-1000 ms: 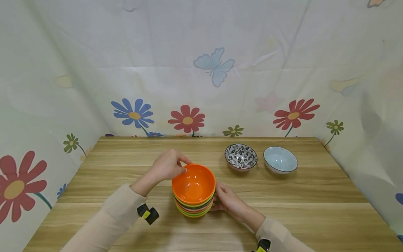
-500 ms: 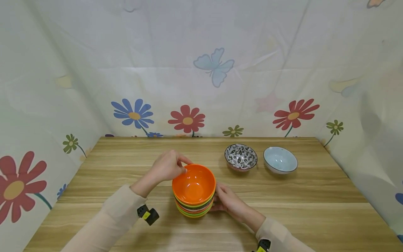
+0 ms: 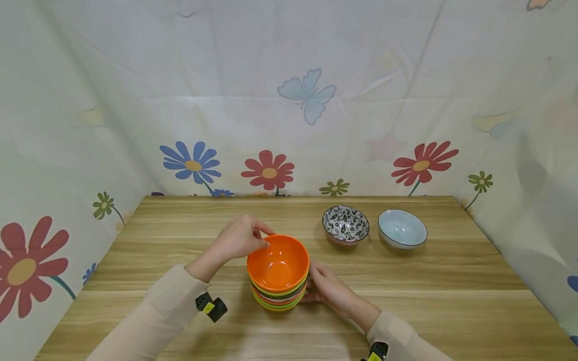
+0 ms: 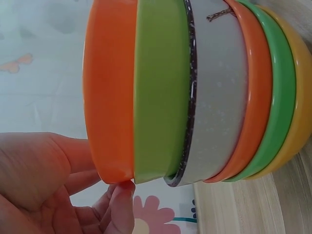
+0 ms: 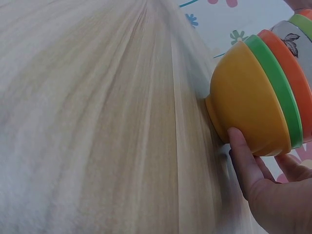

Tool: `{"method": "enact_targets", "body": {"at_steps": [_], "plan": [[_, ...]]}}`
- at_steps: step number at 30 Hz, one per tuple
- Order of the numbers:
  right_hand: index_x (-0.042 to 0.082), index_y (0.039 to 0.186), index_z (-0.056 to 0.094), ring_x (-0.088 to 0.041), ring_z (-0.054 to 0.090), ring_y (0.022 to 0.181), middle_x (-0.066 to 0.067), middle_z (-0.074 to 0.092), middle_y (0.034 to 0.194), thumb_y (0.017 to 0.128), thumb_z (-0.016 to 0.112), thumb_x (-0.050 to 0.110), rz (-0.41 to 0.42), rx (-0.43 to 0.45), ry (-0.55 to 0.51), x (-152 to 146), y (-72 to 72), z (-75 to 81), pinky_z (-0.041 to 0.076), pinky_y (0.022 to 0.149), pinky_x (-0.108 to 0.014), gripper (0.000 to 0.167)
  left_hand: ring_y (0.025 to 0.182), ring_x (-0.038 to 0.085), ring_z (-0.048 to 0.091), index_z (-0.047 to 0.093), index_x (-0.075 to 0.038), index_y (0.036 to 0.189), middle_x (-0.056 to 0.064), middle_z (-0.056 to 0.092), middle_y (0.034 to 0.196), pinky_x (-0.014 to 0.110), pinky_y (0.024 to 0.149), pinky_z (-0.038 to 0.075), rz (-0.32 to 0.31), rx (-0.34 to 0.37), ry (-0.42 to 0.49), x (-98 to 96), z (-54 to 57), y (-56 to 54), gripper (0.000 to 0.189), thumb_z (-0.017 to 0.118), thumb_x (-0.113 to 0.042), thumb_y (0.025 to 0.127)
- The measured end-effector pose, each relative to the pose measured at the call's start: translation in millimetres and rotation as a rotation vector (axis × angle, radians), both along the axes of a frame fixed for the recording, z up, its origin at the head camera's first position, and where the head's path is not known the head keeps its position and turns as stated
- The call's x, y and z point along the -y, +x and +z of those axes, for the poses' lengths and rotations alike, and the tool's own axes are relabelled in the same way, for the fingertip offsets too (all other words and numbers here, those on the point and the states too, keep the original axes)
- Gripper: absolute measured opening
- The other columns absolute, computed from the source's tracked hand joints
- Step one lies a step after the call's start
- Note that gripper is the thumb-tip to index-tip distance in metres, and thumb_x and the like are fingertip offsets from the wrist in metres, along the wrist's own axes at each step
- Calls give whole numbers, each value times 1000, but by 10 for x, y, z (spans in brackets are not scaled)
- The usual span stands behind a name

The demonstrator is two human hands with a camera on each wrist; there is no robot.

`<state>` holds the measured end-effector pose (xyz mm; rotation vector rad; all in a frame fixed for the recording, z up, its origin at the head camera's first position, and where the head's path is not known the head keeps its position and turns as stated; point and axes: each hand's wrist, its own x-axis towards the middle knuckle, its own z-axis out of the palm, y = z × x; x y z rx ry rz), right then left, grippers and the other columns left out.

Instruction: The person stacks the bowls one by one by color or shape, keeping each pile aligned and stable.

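In front of me stands a stack of several bowls. An orange bowl (image 3: 277,265) is on top, with a light green bowl (image 4: 161,97) under it. Below come a whitish dark-rimmed bowl (image 4: 219,97), a second orange bowl (image 4: 258,92), a green bowl (image 5: 275,87) and, lowest, a yellow bowl (image 5: 248,102). My left hand (image 3: 240,238) pinches the top orange bowl's rim at the far left, thumb over the inside. My right hand (image 3: 331,291) rests against the stack's lower right side, its fairly straight fingers touching the yellow bowl.
Farther back on the wooden table (image 3: 451,311) stand a black-and-white patterned bowl (image 3: 345,224) and, right of it, a pale blue bowl (image 3: 402,229). A flower-printed curtain (image 3: 226,75) closes off the back and sides.
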<state>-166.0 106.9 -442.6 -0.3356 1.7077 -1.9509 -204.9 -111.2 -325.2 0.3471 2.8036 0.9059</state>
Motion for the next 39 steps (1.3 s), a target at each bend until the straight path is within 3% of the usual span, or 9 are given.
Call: {"method": "enact_targets", "body": {"at_steps": [9, 15, 27, 35, 39], "plan": [[-9, 137, 28, -15, 62, 93, -19, 60, 116, 100, 30, 40, 1, -7, -3, -2, -1, -15, 53, 84, -44, 62, 66, 18, 51, 73, -17, 96, -1, 60, 72, 22, 50, 44, -15, -19, 26, 38, -27, -8, 16, 69, -19, 81], [-9, 137, 29, -14, 63, 92, -16, 61, 112, 99, 32, 41, -8, 0, 2, 2, -2, -22, 53, 83, -42, 63, 73, 19, 51, 72, -16, 99, 2, 60, 81, 23, 52, 47, 12, -21, 83, 88, -73, -10, 17, 63, -20, 85], [-8, 139, 27, -15, 63, 93, -19, 58, 117, 98, 33, 44, -21, 12, 15, 6, -4, -39, 54, 82, -42, 67, 75, 18, 62, 63, -11, 114, 8, 65, 93, 30, 64, 58, 107, 64, 368, 227, -268, -12, 26, 54, -14, 90], [-8, 139, 27, -16, 63, 93, -20, 57, 119, 98, 33, 44, -28, 10, 9, 5, 9, -29, 53, 83, -43, 67, 80, 17, 63, 64, -11, 113, 9, 66, 100, 30, 67, 57, 148, 87, 458, 273, -442, 10, 25, 53, -22, 93], [-8, 138, 28, -15, 63, 92, -18, 59, 117, 98, 34, 44, -30, 11, 7, 0, 8, -32, 54, 82, -43, 67, 86, 19, 63, 61, -10, 117, 9, 64, 106, 31, 70, 57, 156, 136, 506, 272, -516, 26, 31, 49, -29, 95]]}}
